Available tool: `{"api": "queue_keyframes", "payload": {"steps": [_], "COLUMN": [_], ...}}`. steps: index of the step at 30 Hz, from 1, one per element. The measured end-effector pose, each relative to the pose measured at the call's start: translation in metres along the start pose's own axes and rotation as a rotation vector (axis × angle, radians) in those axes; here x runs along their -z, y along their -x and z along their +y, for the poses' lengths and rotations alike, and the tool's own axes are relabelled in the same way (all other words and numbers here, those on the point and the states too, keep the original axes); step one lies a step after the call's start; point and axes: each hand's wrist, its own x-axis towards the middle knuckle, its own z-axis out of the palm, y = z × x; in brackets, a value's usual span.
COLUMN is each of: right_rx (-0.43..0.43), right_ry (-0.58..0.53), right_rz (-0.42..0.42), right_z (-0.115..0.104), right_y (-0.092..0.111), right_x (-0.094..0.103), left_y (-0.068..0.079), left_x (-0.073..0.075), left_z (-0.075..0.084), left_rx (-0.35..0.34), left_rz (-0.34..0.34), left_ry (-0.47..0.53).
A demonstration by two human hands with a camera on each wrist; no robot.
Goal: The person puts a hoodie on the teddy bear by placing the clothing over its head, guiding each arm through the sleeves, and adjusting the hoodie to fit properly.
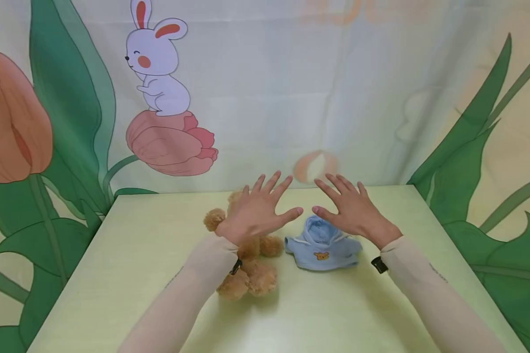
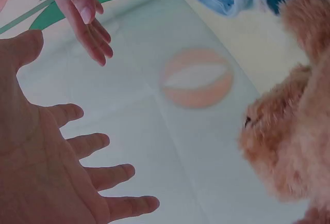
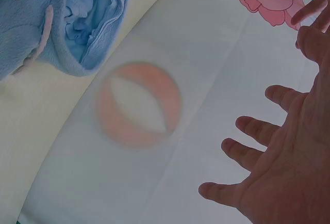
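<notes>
Both hands hover over the table with fingers spread, holding nothing. Below my left hand (image 1: 258, 211) a brown plush teddy bear (image 1: 261, 277) lies on the table, its head and body partly hidden by the hand and sleeve. To the bear's right lies a small light-blue hoodie (image 1: 324, 247) with a bear patch on its front and its hood toward the back. My right hand (image 1: 355, 211) is above and beside the hood. The right wrist view shows the hood opening (image 3: 85, 25) close up; the bear's furry head (image 2: 278, 136) shows in the left wrist view.
The pale yellow-green table (image 1: 137, 274) ends at a printed cloth backdrop (image 1: 265, 98). On the cloth are a rabbit (image 1: 159, 73), tulips and green leaves. Black wrist straps (image 1: 379, 264) sit over the beige sleeves (image 1: 428, 289).
</notes>
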Motion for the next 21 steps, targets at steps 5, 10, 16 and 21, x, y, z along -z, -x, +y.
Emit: {"api": "queue_keyframes", "payload": {"steps": [5, 10, 16, 21], "right_rx": [-0.015, -0.025, -0.052, -0.065], "right_ry": [0.007, 0.01, 0.009, -0.007], "right_rz": [0.0, -0.003, -0.013, -0.023], "right_z": [0.007, 0.016, 0.029, 0.037], "right_y": [0.004, 0.008, 0.012, 0.015], "right_x": [0.001, -0.001, -0.003, -0.006], "left_y": [-0.006, -0.012, -0.02, -0.027], "left_x": [-0.003, -0.007, -0.018, -0.033], "left_z": [0.011, 0.021, 0.028, 0.032], "left_rx": [0.006, 0.014, 0.012, 0.036], "left_rz": [-0.023, -0.032, -0.054, -0.037], "left_ry": [0.051, 0.102, 0.168, 0.234]}}
